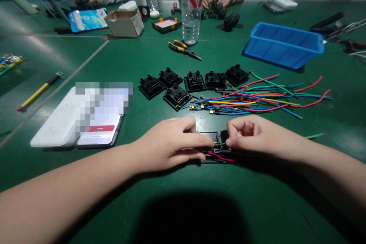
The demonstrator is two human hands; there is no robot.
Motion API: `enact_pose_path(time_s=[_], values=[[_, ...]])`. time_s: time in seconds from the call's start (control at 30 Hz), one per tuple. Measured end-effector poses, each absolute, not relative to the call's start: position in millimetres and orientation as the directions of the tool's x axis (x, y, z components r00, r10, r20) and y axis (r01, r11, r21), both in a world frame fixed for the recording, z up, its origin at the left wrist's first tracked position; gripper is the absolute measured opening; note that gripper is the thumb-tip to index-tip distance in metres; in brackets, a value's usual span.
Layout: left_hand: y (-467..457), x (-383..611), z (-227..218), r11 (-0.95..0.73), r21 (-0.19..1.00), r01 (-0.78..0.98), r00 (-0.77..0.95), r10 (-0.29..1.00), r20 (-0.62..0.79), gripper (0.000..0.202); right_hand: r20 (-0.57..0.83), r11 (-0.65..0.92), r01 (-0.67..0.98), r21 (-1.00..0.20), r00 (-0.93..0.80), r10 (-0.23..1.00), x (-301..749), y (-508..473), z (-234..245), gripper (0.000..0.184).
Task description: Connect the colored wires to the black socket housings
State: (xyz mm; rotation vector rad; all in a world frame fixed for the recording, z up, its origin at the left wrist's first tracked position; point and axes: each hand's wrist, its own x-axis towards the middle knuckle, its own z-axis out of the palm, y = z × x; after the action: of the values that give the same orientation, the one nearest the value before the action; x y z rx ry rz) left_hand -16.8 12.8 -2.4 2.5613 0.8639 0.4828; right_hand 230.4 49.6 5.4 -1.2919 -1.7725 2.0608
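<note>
My left hand (174, 141) is closed over the left part of a black plastic housing (211, 135) lying flat on the table, its index fingertip by a small metal terminal. My right hand (250, 133) pinches a thin dark wire (221, 144) at the housing's right side. A red wire (221, 156) runs out of the housing below it, and its far end is hidden. Just beyond my hands lies a loose bundle of coloured wires (243, 103) with brass terminals. Several more black housings (176, 97) stand to the bundle's left.
Pliers (185, 49) lie beyond the housings, near a water bottle (192, 11). A blue bin (283, 47) stands at the right. To the left are a phone (103, 122), a white slab (57, 122) and a yellow-handled tool (38, 93). Two people sit opposite, hands on small dark parts.
</note>
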Motion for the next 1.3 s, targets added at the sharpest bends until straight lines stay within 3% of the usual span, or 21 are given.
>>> enact_pose_path(time_s=[0.8,1.1,1.3], values=[[12.8,-16.9,-2.6,-0.701,0.496,0.513,0.743,0.652,0.153,0.034,-0.495,-0.235,0.456,-0.858,-0.614,0.615,230.0,47.2,7.5,0.034],[12.6,-16.7,-2.6,-0.736,0.423,0.529,0.768,0.627,0.13,0.034,-0.485,-0.204,0.471,-0.859,-0.617,0.619,231.0,47.0,6.3,0.034],[12.6,-17.4,-3.4,-0.721,0.436,0.538,0.758,0.641,0.123,0.036,-0.487,-0.212,0.466,-0.859,-0.618,0.617,230.8,47.4,5.2,0.034]])
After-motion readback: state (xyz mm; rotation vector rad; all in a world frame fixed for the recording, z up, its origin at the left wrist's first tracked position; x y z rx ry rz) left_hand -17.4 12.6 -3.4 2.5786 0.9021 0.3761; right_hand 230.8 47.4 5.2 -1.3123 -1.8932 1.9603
